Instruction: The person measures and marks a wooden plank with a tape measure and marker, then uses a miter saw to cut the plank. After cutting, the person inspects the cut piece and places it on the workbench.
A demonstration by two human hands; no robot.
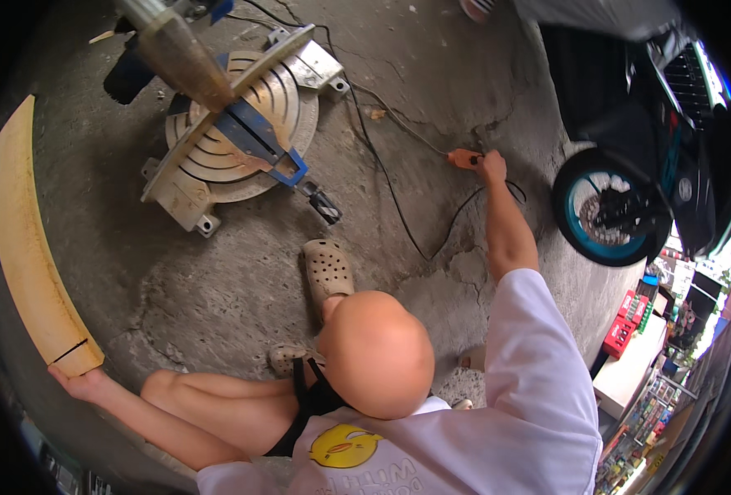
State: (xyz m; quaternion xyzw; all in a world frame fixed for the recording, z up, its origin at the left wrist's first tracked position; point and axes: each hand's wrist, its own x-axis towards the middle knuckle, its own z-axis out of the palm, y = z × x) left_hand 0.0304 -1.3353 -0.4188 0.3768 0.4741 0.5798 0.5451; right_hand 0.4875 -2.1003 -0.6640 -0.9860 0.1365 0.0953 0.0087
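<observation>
My left hand (81,384) is closed round the near end of a long pale wooden plank (31,239), which reaches up along the left side. A short black line crosses the wood just above my fingers. With my arm stretched forward, my right hand (492,167) grips the end of a small orange extension socket (464,158). Part of that socket is hidden behind my fingers, and I cannot tell whether a plug is in it. Ahead on the floor stands a miter saw (241,124) with a blue arm and a round slotted base; neither hand touches it.
A black cord (386,194) loops over the cracked concrete floor (225,289) between the saw and my right hand. A grey cord (398,111) runs to the socket. My beige clog (328,268) is close to the saw's handle. A motorcycle wheel (611,206) stands at right.
</observation>
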